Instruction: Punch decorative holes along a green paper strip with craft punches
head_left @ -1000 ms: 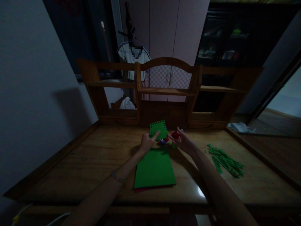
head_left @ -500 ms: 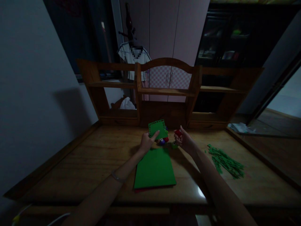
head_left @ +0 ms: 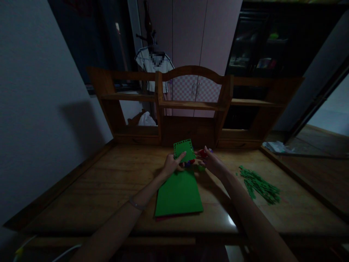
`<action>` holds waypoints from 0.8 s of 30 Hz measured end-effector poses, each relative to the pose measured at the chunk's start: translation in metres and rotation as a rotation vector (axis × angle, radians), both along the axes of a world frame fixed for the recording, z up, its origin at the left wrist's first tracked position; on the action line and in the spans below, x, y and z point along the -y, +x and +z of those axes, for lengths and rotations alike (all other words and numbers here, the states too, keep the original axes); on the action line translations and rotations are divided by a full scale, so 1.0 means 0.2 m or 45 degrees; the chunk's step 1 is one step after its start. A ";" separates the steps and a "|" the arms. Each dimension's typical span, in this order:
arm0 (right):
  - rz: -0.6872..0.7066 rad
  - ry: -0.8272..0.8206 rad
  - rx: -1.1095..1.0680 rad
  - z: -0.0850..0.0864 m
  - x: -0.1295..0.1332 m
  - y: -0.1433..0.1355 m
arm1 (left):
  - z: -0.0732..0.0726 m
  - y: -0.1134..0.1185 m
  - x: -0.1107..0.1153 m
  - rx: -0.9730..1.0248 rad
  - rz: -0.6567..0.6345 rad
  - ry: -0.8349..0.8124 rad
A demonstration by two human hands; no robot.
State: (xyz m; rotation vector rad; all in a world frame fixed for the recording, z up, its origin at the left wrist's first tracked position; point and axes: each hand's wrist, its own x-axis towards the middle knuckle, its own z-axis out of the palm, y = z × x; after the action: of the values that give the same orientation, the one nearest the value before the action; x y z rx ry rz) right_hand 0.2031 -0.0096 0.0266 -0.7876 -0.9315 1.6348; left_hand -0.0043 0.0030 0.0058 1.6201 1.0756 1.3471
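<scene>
My left hand (head_left: 171, 163) is closed on a small green card (head_left: 184, 150), thumb on its face and fingers underneath. Small cut-outs run along the card's top and left edges. My right hand (head_left: 211, 162) grips a small red and purple craft punch (head_left: 203, 153), close to the card's right edge; fingers partly hide it. Below the card lie small red and purple pieces (head_left: 189, 162), partly covered, and a small light-green piece (head_left: 201, 167) is under my right hand. In front is a stack of larger green sheets (head_left: 180, 194), with red showing at the bottom edge.
A heap of thin green strips (head_left: 259, 185) lies to the right on the wooden desk (head_left: 109, 185). Wooden shelves (head_left: 193, 106) rise along the desk's back edge. A white wall (head_left: 35, 120) stands to the left.
My right hand has turned and its fingers have opened out somewhat, with a purple end of the punch now showing. My left hand and the card have barely shifted.
</scene>
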 end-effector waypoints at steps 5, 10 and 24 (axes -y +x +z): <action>0.054 -0.056 -0.039 0.00 0.01 -0.01 | 0.00 0.00 0.02 -0.242 -0.056 0.087; 0.111 -0.038 -0.076 0.01 0.03 -0.02 | 0.03 -0.02 0.05 -0.533 0.043 0.289; 0.058 0.003 -0.102 0.00 0.02 -0.01 | 0.04 -0.04 0.05 -0.562 -0.031 0.422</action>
State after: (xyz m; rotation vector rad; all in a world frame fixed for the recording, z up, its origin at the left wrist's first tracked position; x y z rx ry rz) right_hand 0.2001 -0.0135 0.0273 -0.6991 -0.9002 1.6920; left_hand -0.0123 -0.0078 0.0131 2.2436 1.1152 1.2275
